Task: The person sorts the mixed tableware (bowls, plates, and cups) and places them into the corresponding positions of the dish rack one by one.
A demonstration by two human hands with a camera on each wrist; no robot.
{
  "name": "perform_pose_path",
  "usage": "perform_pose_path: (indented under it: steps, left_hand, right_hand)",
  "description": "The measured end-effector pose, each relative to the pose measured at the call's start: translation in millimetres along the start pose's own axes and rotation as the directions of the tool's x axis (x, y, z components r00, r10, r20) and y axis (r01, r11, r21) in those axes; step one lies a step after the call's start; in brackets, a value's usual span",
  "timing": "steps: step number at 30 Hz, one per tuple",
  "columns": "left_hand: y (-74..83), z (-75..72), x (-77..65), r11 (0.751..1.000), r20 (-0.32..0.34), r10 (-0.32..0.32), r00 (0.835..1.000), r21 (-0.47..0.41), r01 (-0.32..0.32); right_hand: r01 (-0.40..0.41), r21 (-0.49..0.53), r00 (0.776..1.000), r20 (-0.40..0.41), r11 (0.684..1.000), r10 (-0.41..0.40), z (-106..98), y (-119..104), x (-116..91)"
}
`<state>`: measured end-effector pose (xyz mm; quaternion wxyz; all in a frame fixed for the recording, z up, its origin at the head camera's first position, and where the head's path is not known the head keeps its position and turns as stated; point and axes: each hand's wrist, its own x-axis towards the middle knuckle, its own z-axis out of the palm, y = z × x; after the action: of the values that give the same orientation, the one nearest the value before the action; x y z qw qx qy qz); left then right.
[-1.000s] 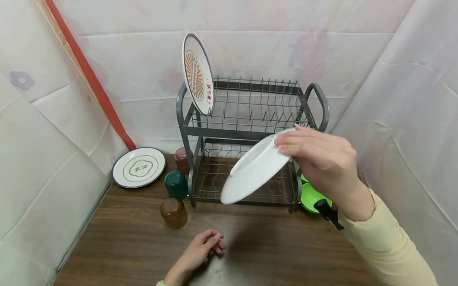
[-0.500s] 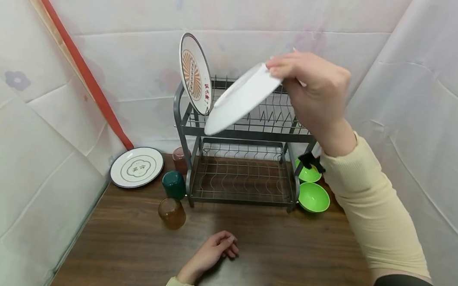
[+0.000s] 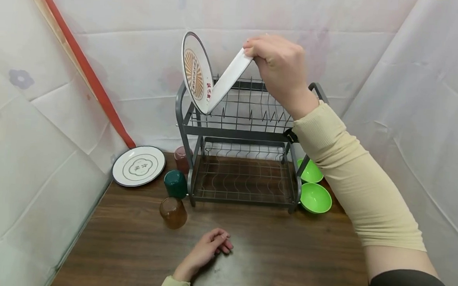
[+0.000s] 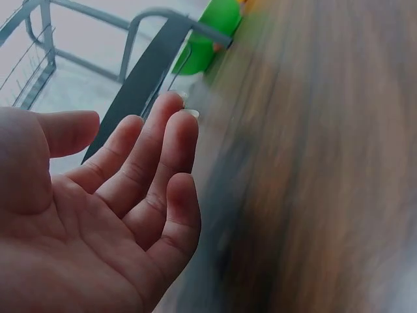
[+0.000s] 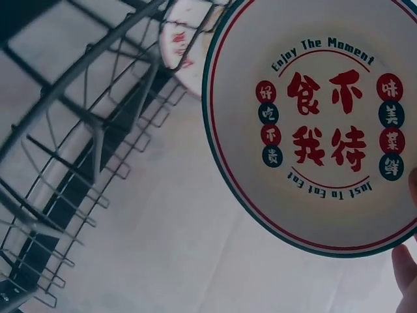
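My right hand point(image 3: 277, 65) pinches the upper edge of a white plate point(image 3: 229, 80) above the upper tier of the dish rack point(image 3: 245, 135). The plate is steeply tilted, its lower edge by the rack's left end. In the right wrist view the plate point(image 5: 313, 218) shows a teal and red rim with printed characters; only some fingertips point(image 5: 405, 264) appear there. A plate with an orange sunburst point(image 3: 193, 74) leans in the rack's left end, close to the held plate. My left hand point(image 3: 207, 249) rests on the table, fingers loosely bent, holding nothing.
Another white plate point(image 3: 138, 166) lies at the back left. Pink point(image 3: 181, 159), teal point(image 3: 175, 184) and amber point(image 3: 173, 213) cups stand left of the rack. Two green bowls point(image 3: 316, 198) are at its right. White patterned cloth point(image 3: 259, 15) hangs behind.
My right hand has lifted the plate from in front of the rack up and left over the upper tier, turning it steeper. The left hand has shifted slightly right on the table.
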<state>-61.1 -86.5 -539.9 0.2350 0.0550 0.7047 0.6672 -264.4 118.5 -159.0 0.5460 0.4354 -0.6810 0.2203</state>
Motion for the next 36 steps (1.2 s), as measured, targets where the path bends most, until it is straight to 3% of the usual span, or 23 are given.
perform_pose_path:
  steps: [5,11,20,27,36]
  left_hand:
    - [0.1,-13.5,-1.5,1.0,-0.041,-0.015,0.999,0.013,0.016]
    - [-5.8,-29.9,-9.7,0.999,-0.1,-0.025,0.995,0.037,0.029]
    - [-12.3,-56.2,-19.7,0.996,-0.223,-0.046,0.974,0.062,0.061]
    - [-14.2,-59.7,-22.0,0.996,-0.23,-0.057,0.971,0.048,0.07]
    - [-13.8,-58.0,-22.5,0.997,-0.221,-0.06,0.973,0.041,0.071]
  right_hand:
    - [0.002,-0.086,0.998,0.066,0.996,0.004,7.3,7.7,2.3]
    - [0.064,-0.073,0.997,0.052,0.995,-0.06,17.8,14.6,3.6]
    - [0.173,-0.039,0.982,0.086,0.984,-0.17,33.8,9.2,6.1]
    - [0.246,-0.052,0.959,0.155,0.968,-0.236,40.7,2.5,5.8]
    - [0.218,-0.027,0.947,0.247,0.975,-0.205,46.3,0.9,-0.2]
